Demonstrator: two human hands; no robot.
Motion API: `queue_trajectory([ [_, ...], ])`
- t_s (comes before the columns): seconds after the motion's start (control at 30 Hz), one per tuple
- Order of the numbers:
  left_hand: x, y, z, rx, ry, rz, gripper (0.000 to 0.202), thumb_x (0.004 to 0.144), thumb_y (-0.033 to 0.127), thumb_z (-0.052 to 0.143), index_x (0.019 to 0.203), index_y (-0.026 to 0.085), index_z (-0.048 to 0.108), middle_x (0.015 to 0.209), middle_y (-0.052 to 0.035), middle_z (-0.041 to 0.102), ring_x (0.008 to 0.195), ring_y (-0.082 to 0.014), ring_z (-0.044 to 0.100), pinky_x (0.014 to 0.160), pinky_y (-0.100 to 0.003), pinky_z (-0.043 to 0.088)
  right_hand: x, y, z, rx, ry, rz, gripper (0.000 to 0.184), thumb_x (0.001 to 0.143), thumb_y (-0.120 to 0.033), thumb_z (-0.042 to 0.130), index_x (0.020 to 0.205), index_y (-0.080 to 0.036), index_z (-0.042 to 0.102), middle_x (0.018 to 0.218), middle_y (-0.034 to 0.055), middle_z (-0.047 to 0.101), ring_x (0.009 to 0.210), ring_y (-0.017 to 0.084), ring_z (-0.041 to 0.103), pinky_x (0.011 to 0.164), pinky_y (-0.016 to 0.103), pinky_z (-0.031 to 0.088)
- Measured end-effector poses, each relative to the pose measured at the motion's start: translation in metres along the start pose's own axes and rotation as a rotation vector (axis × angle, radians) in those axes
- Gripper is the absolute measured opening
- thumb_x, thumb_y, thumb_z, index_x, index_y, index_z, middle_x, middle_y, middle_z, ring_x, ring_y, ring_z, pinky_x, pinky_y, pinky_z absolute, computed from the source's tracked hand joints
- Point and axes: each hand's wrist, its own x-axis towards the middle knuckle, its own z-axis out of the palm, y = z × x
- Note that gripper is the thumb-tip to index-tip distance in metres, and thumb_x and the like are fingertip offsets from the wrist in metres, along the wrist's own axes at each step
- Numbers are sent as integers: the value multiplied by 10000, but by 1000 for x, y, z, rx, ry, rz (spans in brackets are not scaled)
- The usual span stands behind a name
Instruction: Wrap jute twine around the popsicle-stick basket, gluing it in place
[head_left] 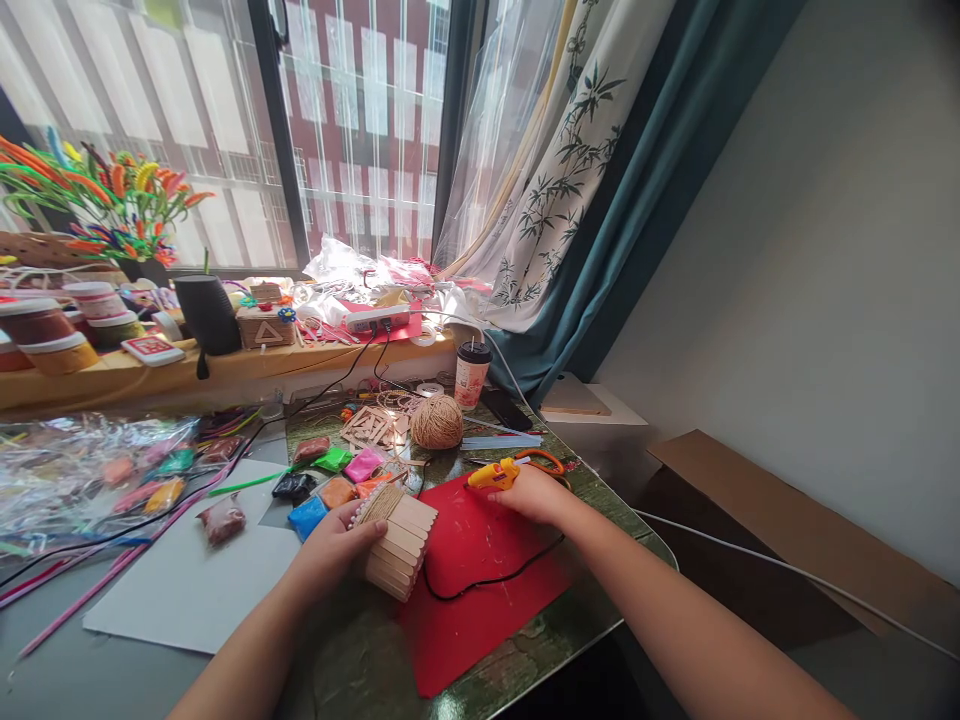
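Note:
My left hand [341, 548] is closed around a small box of wooden craft sticks [401, 548], tilted, with twine [381, 503] wound about one end. At the far edge of a red sheet [487, 600], my right hand [529, 493] grips a yellow glue gun [493, 474], its nozzle end pointing right. A black cord [495, 581] curves over the sheet between my hands. Bags of coloured clay, among them a blue one [307, 516] and a pink one [365, 463], lie just beyond my left hand.
Beyond the sheet sit a twine ball [437, 422], a lidded paper cup [472, 376], a dark phone [506, 409] and orange-handled scissors [546, 460]. Wooden cutouts [375, 426] are scattered nearby. To the left lie a white board [180, 580] and plastic bags [90, 470]. The table's edge runs along the right.

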Motion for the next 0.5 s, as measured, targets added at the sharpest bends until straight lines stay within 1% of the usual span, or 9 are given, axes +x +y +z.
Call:
queue_trajectory([
  [0.07,1,-1,-1,-10,-9,2,483,649,439,902,1023,163,773,952,-88,839,874,-313,763,735,-336,578,-2,5,0,53,3,35,193,762,-219,762,950,-194,799,942,62,806,875,252,733,794,306,532],
  [0.13,2,-2,-1,-16,-17,5,491,649,445,904,1027,161,774,950,-84,839,876,-308,760,739,-334,577,-5,8,0,94,4,58,223,799,-260,734,1008,-198,781,920,66,797,824,238,726,753,303,529],
  [0.2,2,-3,-2,-19,-27,11,500,653,456,905,1036,162,773,952,-78,839,879,-300,757,742,-330,575,-12,8,0,158,33,77,267,856,-321,679,1077,-191,754,808,58,768,710,209,698,669,283,510],
  [0.27,1,-3,-2,-14,-33,23,513,656,470,907,1047,168,771,968,-74,840,896,-296,755,750,-322,572,-22,5,0,317,89,106,313,879,-393,645,1096,-180,724,655,21,688,581,175,628,582,266,468],
  [0.33,-2,-2,-1,6,-43,27,538,662,491,906,1074,175,766,1016,-78,837,944,-304,751,776,-325,571,-34,-4,0,556,139,125,357,842,-472,676,1048,-182,700,586,-22,604,506,145,549,524,254,426],
  [0.4,-5,1,2,37,-60,23,570,669,517,899,1108,184,756,1073,-83,831,1005,-320,742,811,-337,573,-48,-17,-1,740,121,103,392,785,-525,723,973,-183,680,634,-27,606,503,125,517,511,250,423],
  [0.47,-9,4,5,69,-78,23,598,676,546,889,1135,190,745,1107,-87,824,1048,-334,733,836,-351,575,-60,-31,-2,809,54,81,409,761,-548,746,927,-182,673,681,-16,625,520,114,513,518,247,432],
  [0.5,-11,6,7,85,-87,27,606,677,558,884,1137,190,743,1108,-88,823,1060,-339,730,844,-357,577,-65,-39,-2,827,36,66,417,751,-548,758,938,-185,669,720,-13,640,523,106,506,517,244,433],
])
